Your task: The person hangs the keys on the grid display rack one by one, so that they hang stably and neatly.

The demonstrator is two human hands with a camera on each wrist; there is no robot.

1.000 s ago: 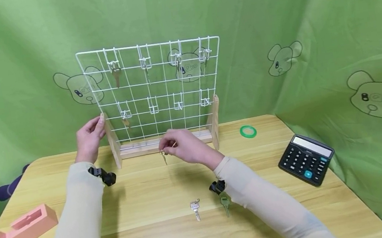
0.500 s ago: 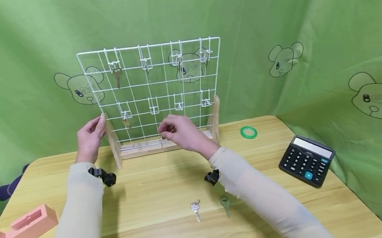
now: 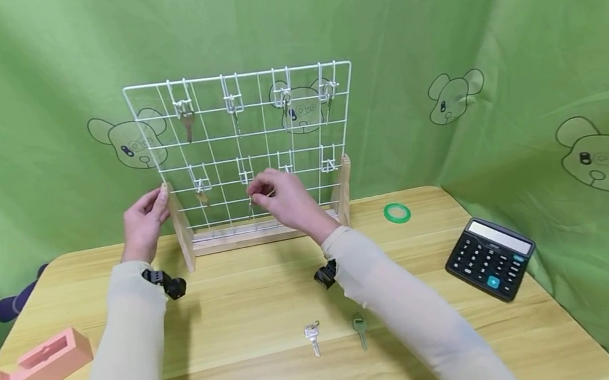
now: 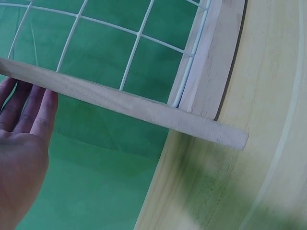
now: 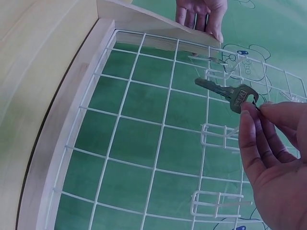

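Note:
My left hand (image 3: 142,229) holds the wooden side post (image 3: 181,235) of a white wire grid rack (image 3: 265,131). In the left wrist view its fingers (image 4: 42,112) lie along the post's outer side. My right hand (image 3: 287,204) pinches a key (image 5: 235,95) at its ring, thumb against fingertips. The key's blade points away from the hand, in front of the grid. In the head view this hand is just under the second lower hook (image 3: 246,177). Keys hang on the upper hooks, one of them a brown key (image 3: 188,125), and a brass key (image 3: 202,197) hangs at lower left.
A silver key (image 3: 312,339) and a dull green key (image 3: 360,330) lie on the wooden table (image 3: 248,377). To the right are a green tape ring (image 3: 386,214) and a black calculator (image 3: 489,259). A pink block (image 3: 41,368) sits at left; green cloth (image 3: 385,12) hangs behind.
My right hand has risen with the key from near the rack's base to just below the second lower hook. My left hand has stayed at the post.

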